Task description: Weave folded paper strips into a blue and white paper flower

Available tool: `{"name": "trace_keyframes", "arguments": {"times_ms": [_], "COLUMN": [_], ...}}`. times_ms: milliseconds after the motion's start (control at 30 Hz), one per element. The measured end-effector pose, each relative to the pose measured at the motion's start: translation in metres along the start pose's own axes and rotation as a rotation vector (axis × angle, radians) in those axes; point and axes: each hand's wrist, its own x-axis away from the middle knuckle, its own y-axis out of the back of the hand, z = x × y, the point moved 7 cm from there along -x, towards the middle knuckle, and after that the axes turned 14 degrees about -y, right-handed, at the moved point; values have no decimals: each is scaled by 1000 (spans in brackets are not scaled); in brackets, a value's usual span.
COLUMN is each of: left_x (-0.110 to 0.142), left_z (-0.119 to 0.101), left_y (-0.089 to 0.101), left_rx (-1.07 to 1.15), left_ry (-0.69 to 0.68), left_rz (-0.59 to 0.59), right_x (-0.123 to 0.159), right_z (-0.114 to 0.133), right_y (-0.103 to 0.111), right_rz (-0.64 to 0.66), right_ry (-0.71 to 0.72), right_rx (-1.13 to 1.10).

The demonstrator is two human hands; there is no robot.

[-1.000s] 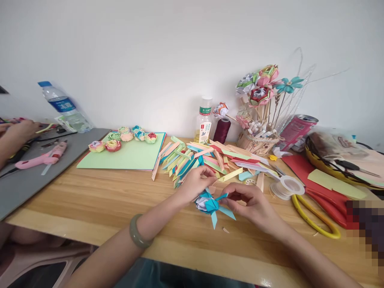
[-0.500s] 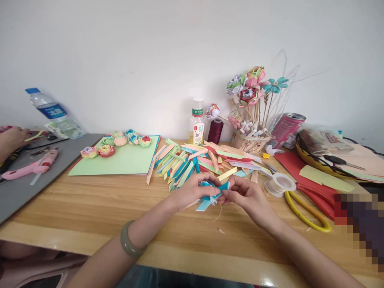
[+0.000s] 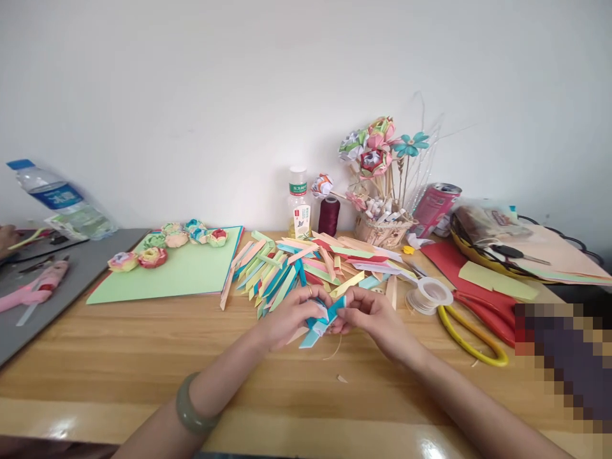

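The folded paper [image 3: 337,310], blue and white, is between the two hands just above the table [image 3: 191,357], so take it as the dial's centre; the left hand [image 3: 291,319] curls narrowly round it from nine o'clock, fingers hiding much of it, while the right hand [image 3: 375,319] pinches a blue flap from three, thumb against forefinger; a thin thread [image 3: 338,349] loops below, and a scrap [image 3: 341,378] lies at five. From eleven to one the strips [image 3: 287,274] sprawl close beyond the fingers, filling the space before the small bottle [image 3: 299,207] and dark cone [image 3: 328,220] near twelve; at one stands the basket [image 3: 382,233] of paper flowers, with the can [image 3: 436,207] leaning at two. Towards three, the spool [image 3: 433,293] crowds the scissors [image 3: 447,335], partly blocking the view of them. Between nine and ten, the green sheet [image 3: 191,274] bears small rosettes [image 3: 153,256]; farther out lie the glue gun [image 3: 48,284], at nine, and the tilted water bottle [image 3: 62,201], nearer ten; another person's hand [image 3: 7,237] shows at the frame's edge, its grip impossible to tell.
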Motion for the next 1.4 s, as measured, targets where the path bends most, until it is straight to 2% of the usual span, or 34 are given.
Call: {"name": "trace_keyframes", "arguments": {"times_ms": [300, 433, 633, 767, 967, 1067, 1233, 1400], "left_x": [0, 1, 4, 5, 4, 3, 4, 5], "left_z": [-4, -4, 7, 9, 9, 12, 11, 1], "left_y": [8, 5, 5, 5, 9, 13, 13, 6], "left_rx": [-302, -297, -232, -240, -350, -430, -430, -462], "left_ry": [-29, -42, 27, 23, 9, 25, 31, -31], "left_rz": [-127, -118, -94, -73, -101, -100, -98, -97], "right_x": [-7, -10, -10, -9, -7, -7, -6, 14], "right_z": [-7, -11, -13, -11, -12, -13, -11, 10], "right_y": [-1, 1, 1, 3, 7, 7, 6, 8], "right_rz": [-49, -42, -11, 11, -8, -36, -101, -167], "right_ry": [12, 12, 0, -11, -34, -31, 0, 112], "right_rx": [-4, 0, 3, 13, 47, 97, 225, 485]}}
